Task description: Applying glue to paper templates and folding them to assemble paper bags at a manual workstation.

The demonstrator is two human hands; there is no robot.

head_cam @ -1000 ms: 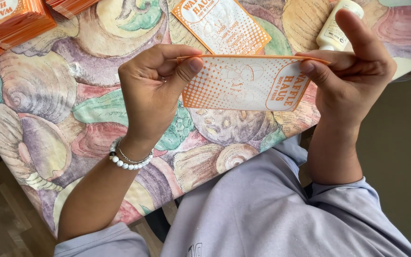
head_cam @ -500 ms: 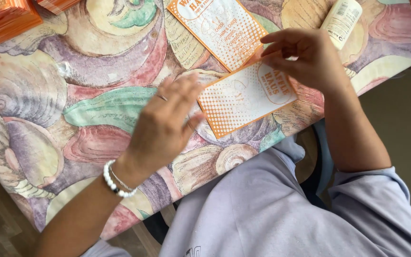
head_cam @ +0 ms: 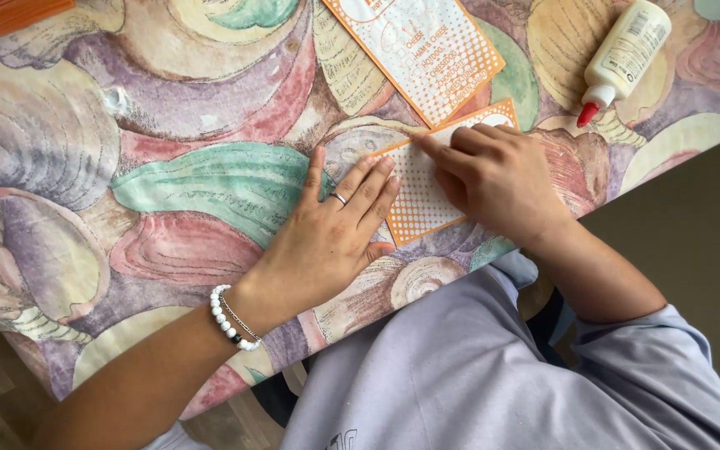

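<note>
Near the front edge of the bench (head_cam: 168, 100), which is covered in a cloth printed with big shells in purple, green, pink and cream, lies a small flat orange-and-white card (head_cam: 422, 204). It has an orange border and a white field filled with rows of fine orange dots, and it sits at a slant, its far corner pointing toward a larger card (head_cam: 414, 50) of the same colours that lies just beyond it, with printed lines on its face. The left hand (head_cam: 327, 237) rests palm down on the cloth, its fingers (head_cam: 368, 187) held straight and close together, their tips lying on the near left edge of the small card; a ring shows on one finger and a bracelet (head_cam: 228, 318) of white beads circles the wrist. The right hand (head_cam: 497, 179) covers the card's right half, its fingers (head_cam: 443, 150) curled, with the forefinger stretched out and pressing along the card's upper edge. A white glue bottle (head_cam: 627, 52) with a red tip lies on its side well to the right of the cards.
</note>
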